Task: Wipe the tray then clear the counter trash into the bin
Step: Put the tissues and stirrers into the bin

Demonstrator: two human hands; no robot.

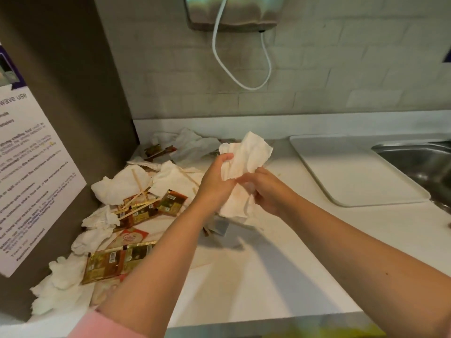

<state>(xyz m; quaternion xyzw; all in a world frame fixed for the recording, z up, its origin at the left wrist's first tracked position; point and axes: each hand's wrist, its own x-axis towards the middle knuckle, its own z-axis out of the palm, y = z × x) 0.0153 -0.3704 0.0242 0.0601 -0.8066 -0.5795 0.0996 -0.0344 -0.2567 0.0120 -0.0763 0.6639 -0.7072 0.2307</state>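
Both hands hold one stained white paper towel (246, 159) above the white counter (280, 264). My left hand (217, 181) grips its left edge and my right hand (266, 191) pinches its lower part. A white tray (353, 172) lies flat to the right, beside the sink. On the left of the counter lies a heap of trash: crumpled tissues (122, 184), gold and brown sachet wrappers (107, 264) and wooden stir sticks (139, 184). No bin is in view.
A steel sink (424, 162) is at the right edge. A grey appliance side with a printed notice (29, 181) walls off the left. A tiled wall with a metal dispenser (234, 11) and a looping white cable (219, 57) stands behind.
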